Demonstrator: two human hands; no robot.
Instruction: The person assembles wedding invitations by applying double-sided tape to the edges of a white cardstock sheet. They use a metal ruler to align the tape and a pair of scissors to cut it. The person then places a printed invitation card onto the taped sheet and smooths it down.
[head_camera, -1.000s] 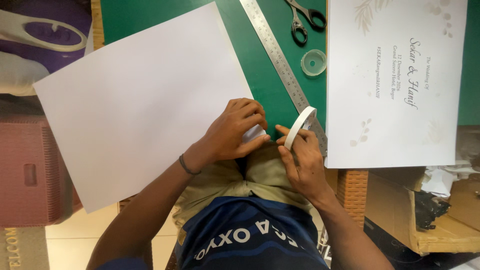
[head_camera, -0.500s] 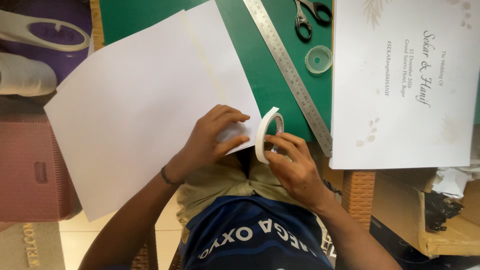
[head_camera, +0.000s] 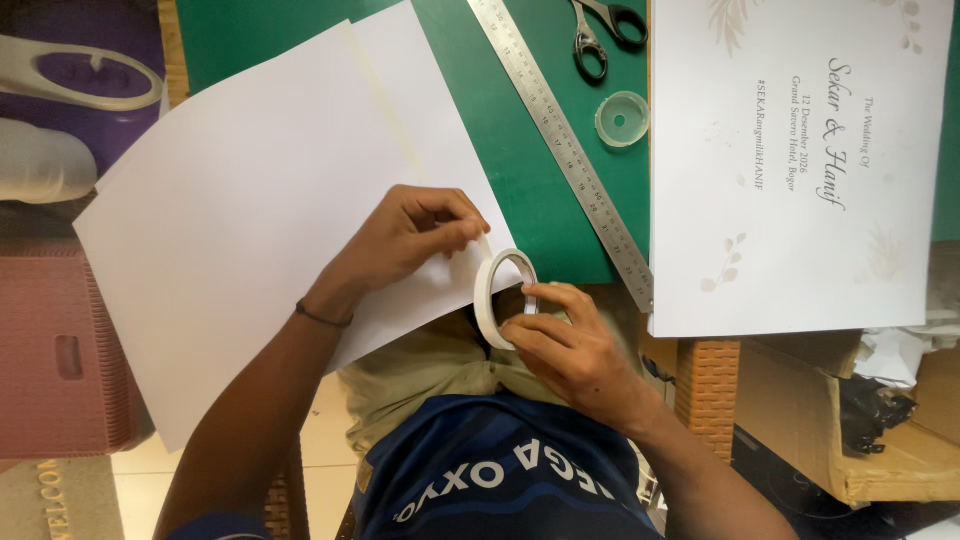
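Overhanging the green mat's (head_camera: 530, 190) near edge, the white sheet (head_camera: 230, 240) is pinched at its corner by the left hand (head_camera: 400, 240), seemingly on a tape end; the tape roll (head_camera: 497, 296) is gripped by the right hand (head_camera: 570, 350), with bare mat toward the steel ruler (head_camera: 560, 140).

paper sheet (head_camera: 250, 200): matt, smooth | ruler (head_camera: 560, 140): brushed metal | cutting mat (head_camera: 520, 190): matt green

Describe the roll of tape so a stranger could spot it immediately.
Start at the green cutting mat and go to its near edge, where the big white sheet ends. The tape roll stands on edge in the right hand, the only white ring between both hands.
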